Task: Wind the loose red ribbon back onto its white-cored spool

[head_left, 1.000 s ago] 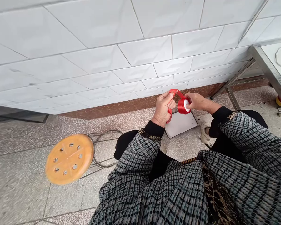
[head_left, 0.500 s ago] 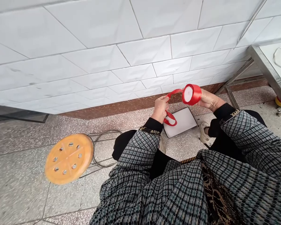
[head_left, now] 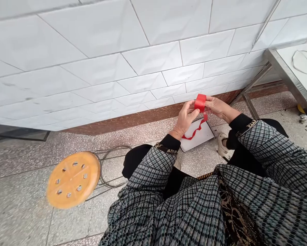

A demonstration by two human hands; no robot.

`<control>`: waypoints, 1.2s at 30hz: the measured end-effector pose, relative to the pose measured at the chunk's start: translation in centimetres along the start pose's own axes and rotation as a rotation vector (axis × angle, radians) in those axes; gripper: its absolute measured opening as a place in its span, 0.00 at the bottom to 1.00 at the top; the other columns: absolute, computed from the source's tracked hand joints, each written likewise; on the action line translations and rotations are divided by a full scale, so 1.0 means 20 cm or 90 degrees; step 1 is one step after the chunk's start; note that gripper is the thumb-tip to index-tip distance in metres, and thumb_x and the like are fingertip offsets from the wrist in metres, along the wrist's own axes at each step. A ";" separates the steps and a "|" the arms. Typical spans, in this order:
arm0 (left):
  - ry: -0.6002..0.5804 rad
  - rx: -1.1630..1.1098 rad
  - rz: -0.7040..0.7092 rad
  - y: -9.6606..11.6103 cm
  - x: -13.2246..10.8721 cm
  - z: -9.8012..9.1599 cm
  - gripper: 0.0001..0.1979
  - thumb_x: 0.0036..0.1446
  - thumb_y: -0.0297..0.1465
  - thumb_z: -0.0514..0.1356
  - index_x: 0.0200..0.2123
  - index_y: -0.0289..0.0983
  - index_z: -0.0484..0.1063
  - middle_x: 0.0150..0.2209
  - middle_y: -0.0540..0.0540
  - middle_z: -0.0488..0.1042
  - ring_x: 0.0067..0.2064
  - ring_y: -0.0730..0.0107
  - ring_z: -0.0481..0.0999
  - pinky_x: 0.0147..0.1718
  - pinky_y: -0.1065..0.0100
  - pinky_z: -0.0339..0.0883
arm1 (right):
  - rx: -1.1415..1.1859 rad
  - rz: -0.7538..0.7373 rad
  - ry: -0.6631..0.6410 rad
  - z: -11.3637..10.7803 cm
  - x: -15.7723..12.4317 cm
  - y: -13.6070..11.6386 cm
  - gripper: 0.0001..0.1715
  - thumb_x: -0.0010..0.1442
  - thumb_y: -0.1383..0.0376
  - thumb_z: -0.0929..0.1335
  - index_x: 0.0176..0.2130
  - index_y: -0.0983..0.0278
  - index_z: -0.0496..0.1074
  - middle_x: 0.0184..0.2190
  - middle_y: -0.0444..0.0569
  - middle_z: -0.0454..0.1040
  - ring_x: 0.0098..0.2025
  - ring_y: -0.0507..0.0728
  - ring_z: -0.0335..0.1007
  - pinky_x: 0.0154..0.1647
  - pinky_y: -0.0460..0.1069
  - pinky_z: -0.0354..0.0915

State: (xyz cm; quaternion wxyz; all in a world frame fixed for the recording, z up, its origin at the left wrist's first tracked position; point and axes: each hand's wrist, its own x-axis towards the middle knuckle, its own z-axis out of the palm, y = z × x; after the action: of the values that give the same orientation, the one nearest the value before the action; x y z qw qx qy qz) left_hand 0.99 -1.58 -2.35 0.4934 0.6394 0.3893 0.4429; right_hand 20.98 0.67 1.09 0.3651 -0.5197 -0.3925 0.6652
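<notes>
Between my two hands is a roll of shiny red ribbon (head_left: 200,103), its curved side facing up. My left hand (head_left: 186,119) grips the roll's left side, thumb along its lower edge. From the right, my right hand (head_left: 218,107) has its fingers on the roll's other side; some fingertips are hidden. A loose wavy tail of red ribbon (head_left: 197,130) hangs below the roll, over a white rectangular board or box lid (head_left: 206,136) with dark edges on the floor.
An orange round stool (head_left: 72,179) with holes in its seat and metal legs stands on the left. White tiles (head_left: 153,73) cover the wall ahead. A metal-framed table (head_left: 291,77) is at the right, and a dark panel (head_left: 17,133) juts in at left.
My left hand has moved from the ribbon strip onto the roll. The roll has turned so its flat pale face no longer shows, and it sits slightly further left. The loose tail now hangs down.
</notes>
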 end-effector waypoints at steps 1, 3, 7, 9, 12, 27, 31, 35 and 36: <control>0.018 0.036 -0.003 0.00 0.00 0.02 0.24 0.63 0.37 0.69 0.60 0.40 0.72 0.62 0.34 0.80 0.61 0.51 0.81 0.63 0.49 0.75 | -0.009 0.002 0.012 0.01 0.00 0.01 0.16 0.57 0.66 0.81 0.46 0.61 0.83 0.31 0.46 0.84 0.31 0.53 0.77 0.31 0.45 0.73; 0.072 0.117 0.002 -0.01 0.00 0.07 0.29 0.56 0.33 0.74 0.59 0.40 0.72 0.61 0.35 0.80 0.62 0.49 0.80 0.65 0.47 0.73 | -0.022 0.006 0.043 0.03 0.01 0.02 0.14 0.58 0.69 0.79 0.45 0.62 0.82 0.31 0.44 0.83 0.31 0.53 0.76 0.30 0.45 0.73; 0.149 0.159 -0.019 -0.04 0.01 0.12 0.24 0.57 0.27 0.74 0.55 0.39 0.72 0.56 0.36 0.81 0.58 0.52 0.81 0.62 0.48 0.75 | -0.036 0.020 0.088 0.06 0.01 0.01 0.16 0.56 0.72 0.76 0.45 0.62 0.81 0.27 0.42 0.81 0.27 0.52 0.72 0.28 0.45 0.72; 0.151 0.126 -0.048 -0.05 0.01 0.13 0.20 0.58 0.27 0.73 0.51 0.40 0.72 0.53 0.39 0.81 0.53 0.56 0.82 0.57 0.51 0.77 | -0.051 0.024 0.102 0.06 0.01 0.00 0.16 0.56 0.71 0.76 0.45 0.61 0.81 0.27 0.43 0.80 0.27 0.52 0.72 0.28 0.45 0.71; 0.148 0.094 -0.071 -0.07 0.01 0.13 0.14 0.60 0.28 0.71 0.45 0.40 0.71 0.47 0.43 0.80 0.47 0.62 0.81 0.52 0.55 0.77 | -0.086 0.038 0.108 0.06 0.00 -0.02 0.14 0.57 0.69 0.75 0.45 0.61 0.82 0.28 0.44 0.81 0.30 0.53 0.73 0.31 0.46 0.71; 0.102 -0.223 -0.070 -0.08 0.03 0.10 0.23 0.70 0.53 0.63 0.52 0.41 0.73 0.51 0.40 0.83 0.54 0.57 0.84 0.61 0.50 0.74 | -0.098 -0.118 0.129 0.02 0.02 -0.05 0.17 0.50 0.60 0.73 0.41 0.60 0.83 0.33 0.42 0.80 0.40 0.57 0.70 0.49 0.53 0.68; 0.010 -0.344 -0.155 -0.03 0.01 0.11 0.30 0.60 0.60 0.70 0.46 0.39 0.75 0.34 0.47 0.81 0.37 0.63 0.83 0.47 0.56 0.78 | -0.094 -0.158 0.128 -0.01 0.04 -0.05 0.13 0.50 0.62 0.72 0.37 0.61 0.81 0.30 0.42 0.77 0.37 0.56 0.67 0.45 0.52 0.67; 0.004 -0.348 -0.136 0.05 -0.01 0.11 0.28 0.55 0.56 0.76 0.36 0.38 0.75 0.24 0.53 0.73 0.28 0.74 0.74 0.37 0.65 0.73 | -0.108 -0.195 0.155 -0.05 0.10 -0.03 0.11 0.49 0.65 0.70 0.35 0.62 0.79 0.28 0.42 0.75 0.35 0.56 0.67 0.43 0.52 0.68; 0.012 -0.348 -0.130 0.07 -0.01 0.11 0.26 0.56 0.54 0.76 0.34 0.38 0.74 0.23 0.54 0.71 0.26 0.76 0.71 0.35 0.67 0.71 | -0.122 -0.197 0.172 -0.06 0.11 -0.02 0.12 0.48 0.66 0.70 0.35 0.62 0.78 0.28 0.42 0.76 0.35 0.56 0.68 0.43 0.52 0.68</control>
State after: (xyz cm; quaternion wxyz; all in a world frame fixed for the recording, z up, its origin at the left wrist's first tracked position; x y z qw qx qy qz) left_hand 3.04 -2.64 -1.27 0.6859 0.4362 0.3227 0.4849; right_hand 21.79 2.97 0.40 0.4611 -0.5698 -0.4767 0.4853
